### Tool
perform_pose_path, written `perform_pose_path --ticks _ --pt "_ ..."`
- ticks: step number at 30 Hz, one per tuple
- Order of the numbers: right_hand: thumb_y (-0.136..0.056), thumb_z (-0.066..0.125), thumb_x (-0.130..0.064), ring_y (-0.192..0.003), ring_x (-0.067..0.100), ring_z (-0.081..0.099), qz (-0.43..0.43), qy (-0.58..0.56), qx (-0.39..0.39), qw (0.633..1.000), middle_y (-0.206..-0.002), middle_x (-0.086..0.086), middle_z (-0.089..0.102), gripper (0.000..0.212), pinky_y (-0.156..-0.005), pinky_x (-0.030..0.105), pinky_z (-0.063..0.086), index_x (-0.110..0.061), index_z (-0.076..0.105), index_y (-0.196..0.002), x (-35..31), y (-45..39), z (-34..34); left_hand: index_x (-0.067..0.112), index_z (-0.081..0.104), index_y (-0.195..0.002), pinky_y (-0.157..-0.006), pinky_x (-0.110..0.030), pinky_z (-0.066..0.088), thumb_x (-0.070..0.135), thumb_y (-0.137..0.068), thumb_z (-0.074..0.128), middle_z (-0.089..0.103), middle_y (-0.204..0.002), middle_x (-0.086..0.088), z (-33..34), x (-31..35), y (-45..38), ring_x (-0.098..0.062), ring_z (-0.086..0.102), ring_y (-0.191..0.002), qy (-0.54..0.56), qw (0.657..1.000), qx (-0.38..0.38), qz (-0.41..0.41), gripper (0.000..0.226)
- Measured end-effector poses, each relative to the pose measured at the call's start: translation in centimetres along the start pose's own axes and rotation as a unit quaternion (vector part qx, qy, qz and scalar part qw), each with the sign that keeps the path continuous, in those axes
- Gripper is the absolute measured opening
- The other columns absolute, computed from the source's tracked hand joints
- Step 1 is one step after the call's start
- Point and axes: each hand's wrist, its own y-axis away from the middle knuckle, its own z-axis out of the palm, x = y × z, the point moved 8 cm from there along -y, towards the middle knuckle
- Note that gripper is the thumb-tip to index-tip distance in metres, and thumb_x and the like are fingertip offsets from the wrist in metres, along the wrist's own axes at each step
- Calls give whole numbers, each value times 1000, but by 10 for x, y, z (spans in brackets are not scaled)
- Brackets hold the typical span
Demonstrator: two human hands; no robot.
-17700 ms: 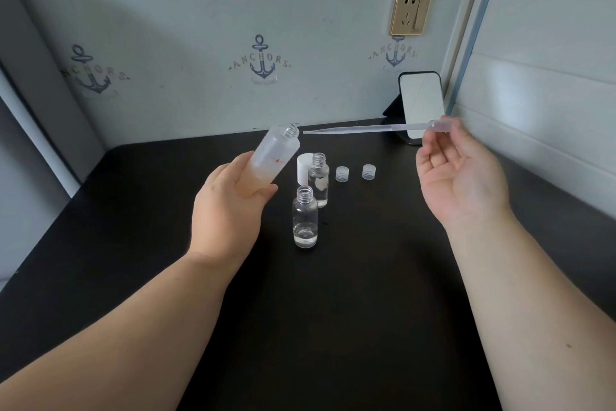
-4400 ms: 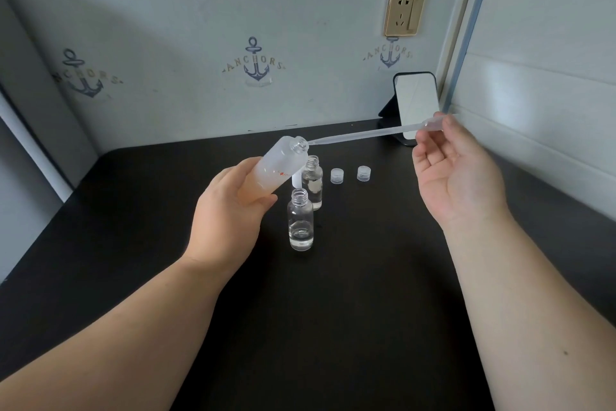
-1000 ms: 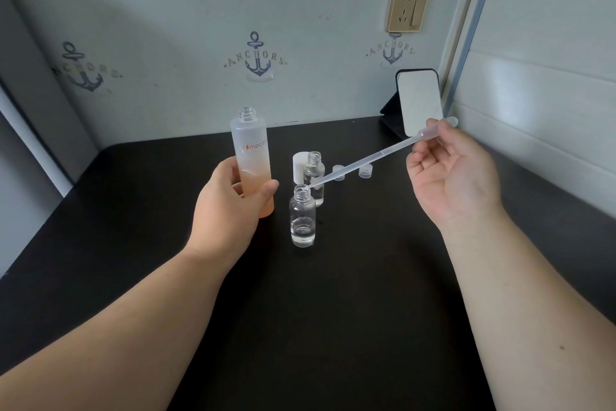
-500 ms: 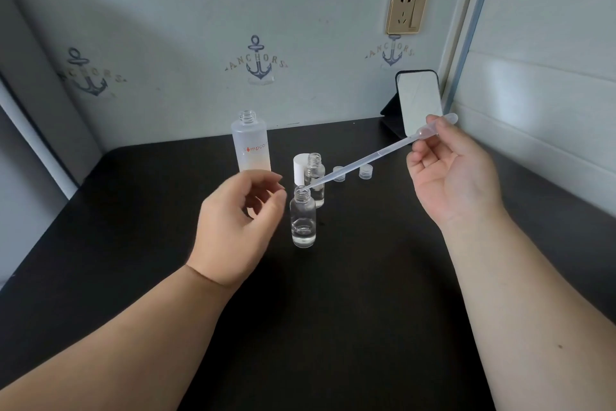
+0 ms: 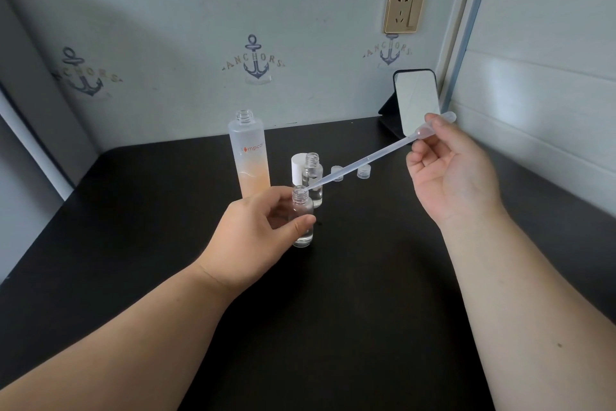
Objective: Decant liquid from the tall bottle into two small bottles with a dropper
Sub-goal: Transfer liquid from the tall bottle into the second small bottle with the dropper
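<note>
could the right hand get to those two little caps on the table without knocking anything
Probably yes. The two small caps lie in the open on the black table, to the right of the small bottles, with bare surface between them and the right hand. But that hand pinches the dropper, whose stem crosses above them.

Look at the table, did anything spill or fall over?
No, nothing stands out. The tall bottle and both small bottles stand upright on the dark table, with no puddle visible. The left hand steadies the nearer one while the right hand holds the dropper at its mouth.
</note>
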Motion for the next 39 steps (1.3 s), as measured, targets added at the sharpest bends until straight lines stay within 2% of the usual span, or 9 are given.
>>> perform_pose_path --ticks 3,9,18,28,33,36,39 --pt "-88 74 -13 -59 13 55 1 10 11 1000 -74 1 66 9 -56 22 46 -12 76 -80 0 -1 -3 28 70 -115 -86 -24 57 35 -85 78 74 -97 16 -2 3 0 -1 70 -92 -21 1000 10 8 31" --pt "-87 75 -11 -57 10 54 -1 18 26 1000 -76 1 67 6 -55 19 44 -12 79 -83 0 -1 -6 28 70 -119 -86 -28 57 36 -87 77 72 -97 18 -5 5 1 -3 69 -91 -39 999 19 13 34" --pt "-87 72 -9 -49 9 46 4 14 14 1000 -73 0 68 11 -49 18 38 -10 81 -81 0 0 -5 32 70 -115 -80 -19 55 39 -86 76 70 -93 21 -6 8 1 -1 67 -90 -58 998 24 19 31" --pt "-92 68 -4 -46 8 42 -1 14 11 1000 -73 2 67 14 -49 16 36 -9 79 -84 -3 2 -3 30 71 -118 -82 -24 57 40 -86 75 71 -95 18 -5 10 2 -2 67 -91 -64 997 19 26 35" --pt "-93 68 -3 -48 8 45 -9 22 18 1000 -75 4 69 10 -50 17 38 -6 78 -90 -4 2 -4 30 70 -115 -79 -18 56 40 -84 77 71 -94 18 -6 5 1 -2 68 -89 -54 998 25 18 33" --pt "-94 68 -7 -51 9 48 -8 22 34 999 -77 2 70 9 -52 18 40 -8 77 -91 -3 1 -7 39 67 -105 -76 -13 53 37 -83 80 71 -89 20 -5 1 0 -1 69 -87 -35 999 29 9 26" --pt "-92 68 -11 -56 10 52 -2 8 50 999 -76 0 70 8 -54 19 42 -8 75 -93 -1 0 -10 41 64 -99 -78 -15 54 38 -82 81 69 -94 25 -3 -2 -1 -1 69 -90 -15 1000 19 3 24"
